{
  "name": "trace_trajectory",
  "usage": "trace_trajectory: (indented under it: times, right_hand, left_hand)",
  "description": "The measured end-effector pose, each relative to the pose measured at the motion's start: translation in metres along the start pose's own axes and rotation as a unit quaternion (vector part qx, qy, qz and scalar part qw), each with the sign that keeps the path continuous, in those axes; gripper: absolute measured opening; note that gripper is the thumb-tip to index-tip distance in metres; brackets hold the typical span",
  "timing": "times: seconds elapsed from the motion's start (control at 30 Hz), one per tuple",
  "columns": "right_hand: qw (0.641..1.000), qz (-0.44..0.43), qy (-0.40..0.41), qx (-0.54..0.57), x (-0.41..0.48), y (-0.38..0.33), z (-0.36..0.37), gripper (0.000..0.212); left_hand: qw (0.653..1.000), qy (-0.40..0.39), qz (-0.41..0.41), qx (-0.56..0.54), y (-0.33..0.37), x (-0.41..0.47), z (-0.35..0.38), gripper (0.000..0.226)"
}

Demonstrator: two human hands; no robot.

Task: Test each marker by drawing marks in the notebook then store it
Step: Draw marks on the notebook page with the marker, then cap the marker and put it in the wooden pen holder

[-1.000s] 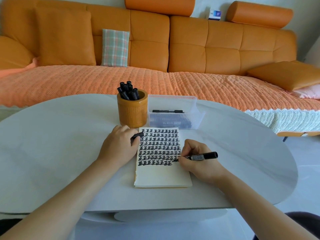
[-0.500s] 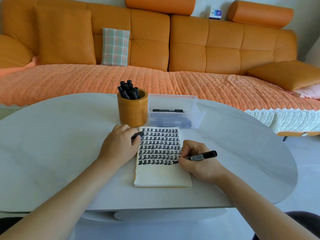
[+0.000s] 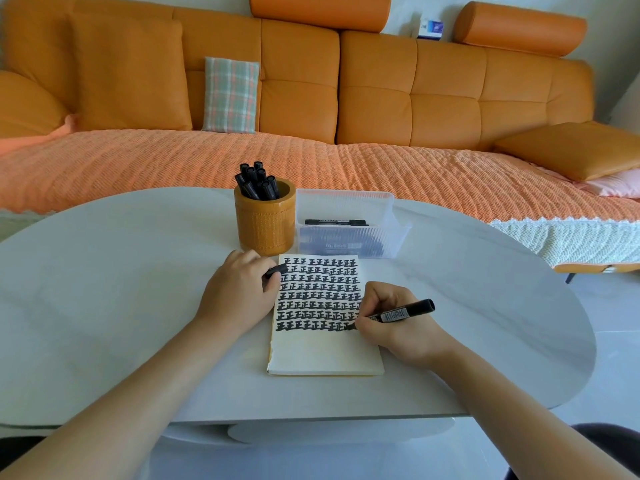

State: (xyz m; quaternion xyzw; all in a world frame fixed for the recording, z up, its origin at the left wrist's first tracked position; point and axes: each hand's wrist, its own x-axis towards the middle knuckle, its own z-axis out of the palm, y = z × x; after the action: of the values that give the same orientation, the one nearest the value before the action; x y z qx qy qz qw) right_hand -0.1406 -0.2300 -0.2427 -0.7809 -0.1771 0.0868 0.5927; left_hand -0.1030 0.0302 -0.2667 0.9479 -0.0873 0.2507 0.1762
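An open notebook (image 3: 325, 351) lies on the white table, its upper part filled with rows of black marks. My right hand (image 3: 391, 323) grips a black marker (image 3: 401, 312) with its tip on the last row at the page's right edge. My left hand (image 3: 239, 296) rests on the notebook's left edge and holds the marker's black cap (image 3: 277, 270) between its fingers. An orange pen cup (image 3: 265, 220) with several black markers stands behind the notebook. Beside it, a clear plastic box (image 3: 349, 225) holds more markers.
The white oval table (image 3: 104, 306) has an orange sofa (image 3: 346, 98) close behind it, with a plaid cushion (image 3: 230, 95) on it. A small blue and white box (image 3: 430, 29) sits on the sofa back. The floor shows at the right.
The marker tip has moved a little along the last row of marks. My left hand has stayed in place with the cap.
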Motion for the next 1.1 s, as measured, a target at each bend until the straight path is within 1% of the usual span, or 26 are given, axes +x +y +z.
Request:
trace_trajectory:
  times: [0.13, 0.23, 0.3, 0.4, 0.43, 0.5, 0.53, 0.6, 0.67, 0.73, 0.77, 0.8, 0.87, 0.93, 1.0, 1.03, 1.1]
  right_hand:
    - [1.000, 0.000, -0.007, 0.000, 0.000, 0.000, 0.001, 0.025]
    - [1.000, -0.013, -0.001, 0.009, 0.000, -0.005, 0.000, 0.018]
    - [0.999, -0.005, 0.023, 0.034, 0.002, -0.006, -0.004, 0.017]
    - [0.992, 0.022, 0.053, 0.114, 0.003, -0.002, -0.010, 0.020]
    - [0.990, 0.025, 0.062, 0.124, 0.003, -0.002, -0.011, 0.019]
    - [0.991, 0.019, 0.080, 0.109, 0.006, -0.005, -0.010, 0.013]
    - [0.991, 0.013, 0.090, 0.093, 0.009, -0.007, -0.010, 0.014]
    - [0.993, -0.004, 0.109, 0.053, 0.015, -0.009, -0.012, 0.022]
    - [0.995, -0.026, 0.099, 0.014, 0.019, -0.012, -0.015, 0.030]
    - [0.996, -0.045, 0.075, -0.033, 0.022, -0.014, -0.019, 0.045]
    - [0.996, -0.044, 0.069, -0.030, 0.024, -0.015, -0.020, 0.049]
    - [0.997, -0.032, 0.063, -0.001, 0.025, -0.017, -0.021, 0.049]
    - [0.997, -0.005, 0.051, 0.065, 0.028, -0.020, -0.023, 0.040]
    - [0.996, 0.007, 0.043, 0.076, 0.030, -0.022, -0.024, 0.034]
    - [0.999, 0.000, 0.047, 0.027, 0.031, -0.024, -0.024, 0.025]
    - [0.998, -0.011, 0.056, -0.016, 0.031, -0.024, -0.023, 0.022]
    - [0.989, -0.032, 0.075, -0.127, 0.032, -0.023, -0.022, 0.024]
  left_hand:
    - [1.000, -0.001, -0.002, -0.001, 0.001, 0.000, -0.001, 0.019]
    - [1.000, -0.004, -0.003, -0.002, 0.001, 0.000, -0.001, 0.022]
    - [1.000, -0.007, -0.004, -0.005, 0.000, 0.000, -0.001, 0.023]
    - [1.000, -0.010, -0.011, -0.017, -0.001, 0.001, -0.002, 0.024]
    - [1.000, -0.008, -0.014, -0.022, -0.001, 0.002, -0.003, 0.024]
    - [1.000, -0.002, -0.012, -0.018, 0.000, 0.004, -0.006, 0.022]
    - [1.000, 0.003, -0.006, -0.015, 0.000, 0.005, -0.008, 0.021]
    - [0.999, 0.019, 0.008, -0.027, 0.002, 0.008, -0.013, 0.017]
    - [0.998, 0.029, 0.021, -0.052, 0.004, 0.010, -0.017, 0.013]
    - [0.996, 0.028, 0.040, -0.070, 0.007, 0.011, -0.020, 0.012]
    - [0.995, 0.025, 0.052, -0.081, 0.008, 0.011, -0.022, 0.013]
    - [0.993, 0.020, 0.064, -0.095, 0.009, 0.011, -0.022, 0.014]
    - [0.990, 0.005, 0.083, -0.118, 0.010, 0.010, -0.023, 0.016]
    - [0.987, -0.013, 0.096, -0.129, 0.011, 0.010, -0.022, 0.018]
    - [0.984, -0.030, 0.106, -0.142, 0.013, 0.010, -0.022, 0.021]
    - [0.982, -0.034, 0.109, -0.150, 0.015, 0.010, -0.021, 0.023]
    - [0.981, -0.037, 0.108, -0.157, 0.018, 0.009, -0.021, 0.025]
